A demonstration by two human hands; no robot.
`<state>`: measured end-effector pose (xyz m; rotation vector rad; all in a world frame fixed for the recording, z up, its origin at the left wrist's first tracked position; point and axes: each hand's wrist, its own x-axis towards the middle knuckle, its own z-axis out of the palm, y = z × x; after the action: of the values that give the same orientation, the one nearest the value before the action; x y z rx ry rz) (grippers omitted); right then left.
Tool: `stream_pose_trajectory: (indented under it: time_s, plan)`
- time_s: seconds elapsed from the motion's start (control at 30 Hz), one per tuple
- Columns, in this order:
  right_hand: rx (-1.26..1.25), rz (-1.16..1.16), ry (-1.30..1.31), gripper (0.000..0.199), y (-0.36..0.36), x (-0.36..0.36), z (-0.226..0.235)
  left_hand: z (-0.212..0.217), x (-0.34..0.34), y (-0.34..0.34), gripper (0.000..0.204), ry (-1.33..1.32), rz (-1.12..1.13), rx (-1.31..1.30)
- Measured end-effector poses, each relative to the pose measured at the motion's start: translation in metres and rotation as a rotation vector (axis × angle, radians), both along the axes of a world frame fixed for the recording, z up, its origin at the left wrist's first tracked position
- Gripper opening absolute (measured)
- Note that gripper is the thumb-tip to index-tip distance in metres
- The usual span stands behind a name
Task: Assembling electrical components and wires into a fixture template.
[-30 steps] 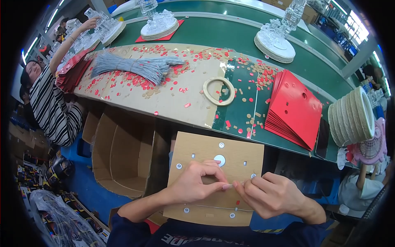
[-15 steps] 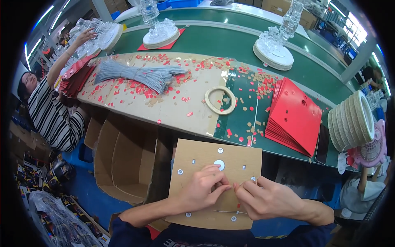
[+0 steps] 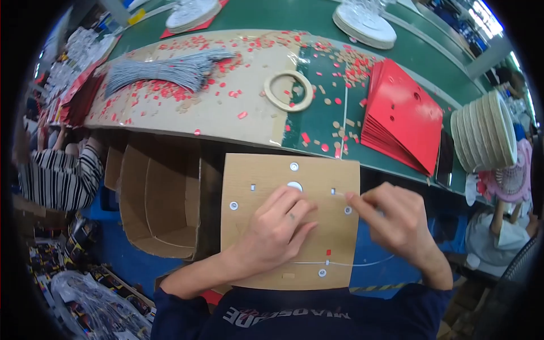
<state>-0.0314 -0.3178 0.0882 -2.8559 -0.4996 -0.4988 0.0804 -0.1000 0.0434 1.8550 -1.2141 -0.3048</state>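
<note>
A tan rectangular board [image 3: 306, 226] with small slots, round grommets and a white disc [image 3: 294, 186] lies close in front of me. My left hand [image 3: 277, 226] rests on its middle, fingers loosely curled, thumb apart, with nothing visible in them. At a small slot on the board's right side, my right hand [image 3: 394, 218] pinches a thin pale wire [image 3: 340, 194] between thumb and fingertips. Another stretch of thin wire [image 3: 360, 264] crosses the board's lower part, passes a small slot and arcs beyond the right edge. A tiny red scrap [image 3: 328, 252] lies near it.
On the worktable are a bundle of grey wires [image 3: 156, 72], a cream tape ring [image 3: 272, 101], red sheets [image 3: 405, 113] and scattered red and tan scraps. A dark flat slab [image 3: 445, 161] and stacked cream discs [image 3: 481, 130] stand right. An open cardboard box [image 3: 161, 192] is left; a person in stripes sits beyond.
My right hand has moved away from my left, up and right to the slot. The view has tilted down, and the other person's raised arm is no longer visible.
</note>
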Motion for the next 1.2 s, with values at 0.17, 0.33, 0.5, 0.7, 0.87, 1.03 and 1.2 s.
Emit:
stream_pose_trajectory:
  time_s: [0.17,0.33,0.5,0.7,0.87,1.03,1.2]
  plan:
    - [0.154,-0.161,0.041,0.043,-0.011,-0.011,-0.028,-0.004,-0.011,-0.012,0.046,-0.249,-0.133,0.087]
    - [0.167,-0.205,0.085,0.043,-0.023,-0.016,-0.044,0.003,-0.009,-0.011,0.057,-0.269,-0.209,0.230]
    - [0.156,-0.085,0.111,0.047,-0.026,-0.014,-0.047,0.002,-0.008,-0.007,0.065,-0.304,-0.225,0.304]
    - [0.091,-0.023,0.128,0.047,-0.025,-0.005,-0.037,0.002,-0.007,-0.004,0.066,-0.307,-0.231,0.310]
    - [0.107,0.023,0.144,0.047,-0.026,0.001,-0.041,0.003,-0.008,-0.004,0.067,-0.316,-0.224,0.335]
    - [0.129,0.015,0.171,0.045,-0.029,0.000,-0.044,0.003,-0.005,-0.004,0.066,-0.292,-0.226,0.330]
    - [0.210,0.004,0.166,0.042,-0.030,0.002,-0.045,0.004,-0.003,-0.003,0.067,-0.295,-0.233,0.350]
